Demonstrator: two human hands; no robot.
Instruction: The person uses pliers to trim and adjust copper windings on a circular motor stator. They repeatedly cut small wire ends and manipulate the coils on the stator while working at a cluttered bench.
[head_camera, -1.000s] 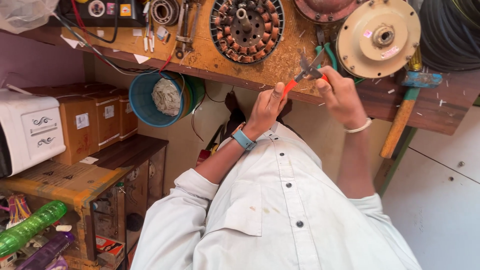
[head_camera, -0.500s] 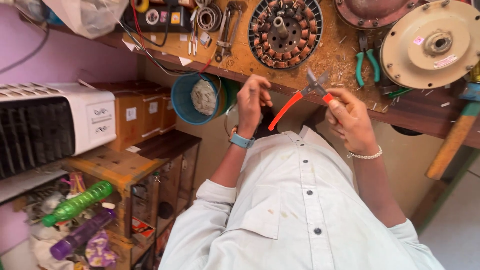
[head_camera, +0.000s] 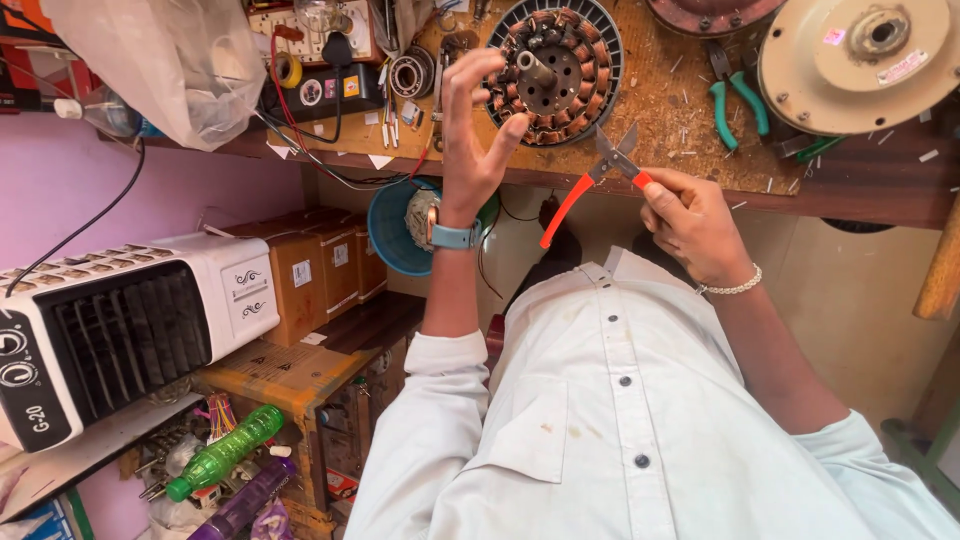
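My left hand (head_camera: 472, 135) is raised with fingers spread, empty, just left of a round motor stator (head_camera: 556, 68) with copper windings lying on the wooden workbench (head_camera: 690, 150). A blue-strapped watch sits on that wrist. My right hand (head_camera: 690, 222) grips the red-handled cutting pliers (head_camera: 598, 180) by one handle; their jaws are apart and point toward the stator's lower right edge. A bead bracelet circles the right wrist.
Green-handled pliers (head_camera: 738, 100) and a cream round motor cover (head_camera: 858, 62) lie on the bench to the right. A plastic bag (head_camera: 165, 60), wires and a bearing (head_camera: 410, 75) crowd the left. Below stand a white air cooler (head_camera: 120, 330), cardboard boxes (head_camera: 310, 270) and a blue tub (head_camera: 400, 230).
The view has swung left and closer. My left hand rose from the bench edge and spread its fingers beside the stator. The right hand still holds the pliers.
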